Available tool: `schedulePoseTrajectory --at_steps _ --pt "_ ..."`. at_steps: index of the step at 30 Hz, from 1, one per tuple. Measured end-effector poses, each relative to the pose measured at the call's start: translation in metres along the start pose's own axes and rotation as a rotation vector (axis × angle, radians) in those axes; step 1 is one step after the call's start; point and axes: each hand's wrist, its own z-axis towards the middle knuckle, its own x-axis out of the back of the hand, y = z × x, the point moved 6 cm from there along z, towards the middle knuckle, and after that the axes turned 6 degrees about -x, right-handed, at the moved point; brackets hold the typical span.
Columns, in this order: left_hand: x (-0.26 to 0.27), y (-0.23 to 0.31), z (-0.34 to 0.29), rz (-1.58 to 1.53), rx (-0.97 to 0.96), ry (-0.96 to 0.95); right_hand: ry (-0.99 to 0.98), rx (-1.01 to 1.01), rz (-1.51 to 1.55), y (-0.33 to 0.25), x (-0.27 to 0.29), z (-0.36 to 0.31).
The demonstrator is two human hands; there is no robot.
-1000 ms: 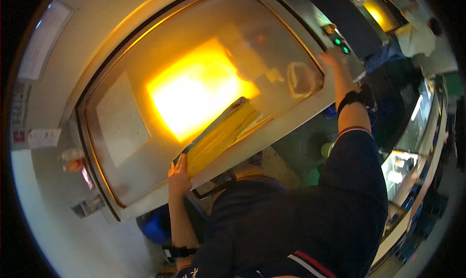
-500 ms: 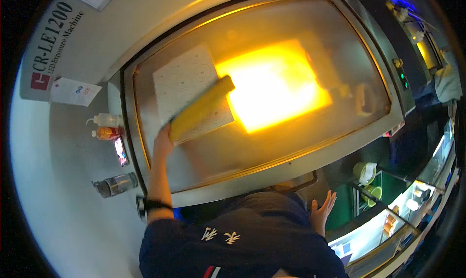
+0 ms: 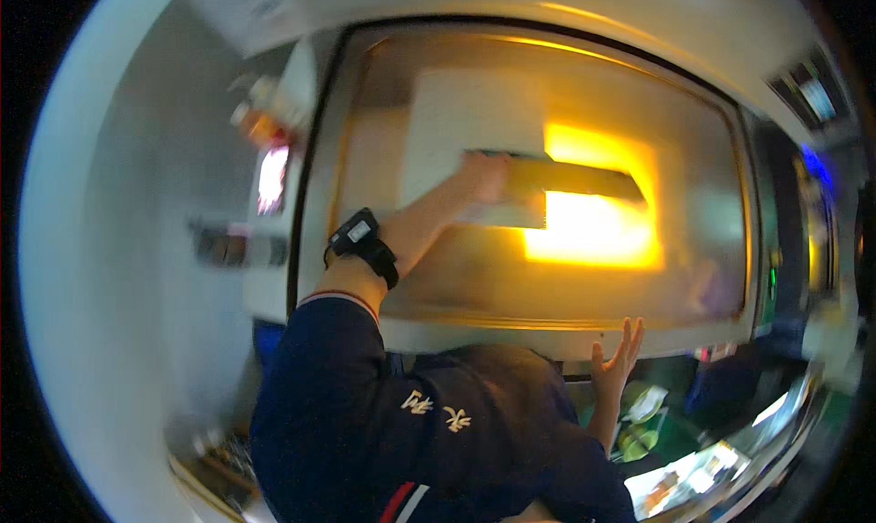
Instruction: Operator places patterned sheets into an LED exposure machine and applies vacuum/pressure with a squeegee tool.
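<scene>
My left hand (image 3: pixel 488 178) is closed on one end of a long, flat yellowish bar (image 3: pixel 575 178), probably a scraper; motion blur hides its exact kind. The bar lies across a brightly glowing yellow rectangle (image 3: pixel 598 235) under the clear surface of a wide framed machine bed (image 3: pixel 438 281). Beneath and left of that hand is a pale sheet (image 3: pixel 456 112) with faint markings. My right hand (image 3: pixel 619 363) hovers at the bed's front edge, fingers spread, holding nothing.
Left of the bed stand blurred bottles (image 3: pixel 262 126), a lit phone (image 3: pixel 272 181) and a dark drink bottle (image 3: pixel 228 246). Green buckets (image 3: pixel 641 423) sit at the lower right. A small screen (image 3: pixel 815 92) is set in the machine's panel at upper right.
My left hand has carried the bar rightward from the pale sheet onto the glowing rectangle, turning it nearly level. My right hand has risen toward the bed's front edge. The view has turned.
</scene>
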Motion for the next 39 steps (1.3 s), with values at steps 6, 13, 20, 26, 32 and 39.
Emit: schedulePoseTrajectory --at_steps 6,13,20,26,32,39 --pt "-0.045 0.1 -0.181 -0.115 -0.034 -0.274 -0.252 0.382 -0.308 -0.045 0.002 0.05" --pt "-0.055 0.114 -0.201 -0.152 0.058 -0.337 -0.704 0.585 -0.269 -0.014 -0.055 0.091" --pt "-0.068 0.128 -0.216 -0.079 0.233 -0.142 -0.455 0.616 -0.363 -0.041 -0.04 0.094" --pt "-0.065 0.187 -0.234 0.021 0.348 -0.015 -0.25 0.706 -0.295 -0.013 -0.016 0.086" --pt "-0.12 0.211 -0.238 -0.156 0.61 0.031 -0.17 0.77 -0.384 0.016 -0.015 0.108" --pt "-0.158 0.22 -0.315 -0.374 0.767 -0.159 -0.301 0.717 -0.51 0.135 -0.172 0.17"
